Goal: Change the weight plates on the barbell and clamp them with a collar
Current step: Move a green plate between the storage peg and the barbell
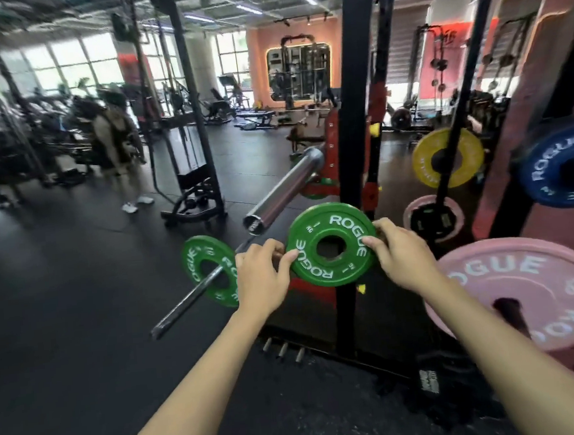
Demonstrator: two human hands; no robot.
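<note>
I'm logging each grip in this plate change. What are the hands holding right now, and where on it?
Both hands hold one green plate by its rim: left hand on its left edge, right hand on its right edge.

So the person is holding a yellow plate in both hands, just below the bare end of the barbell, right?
Not quite: the plate held in the left hand and right hand is green, not yellow. The head view shows it just below the bare end of the barbell.

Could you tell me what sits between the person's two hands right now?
A green plate, gripped at its edges by left hand and right hand, in the head view.
</note>
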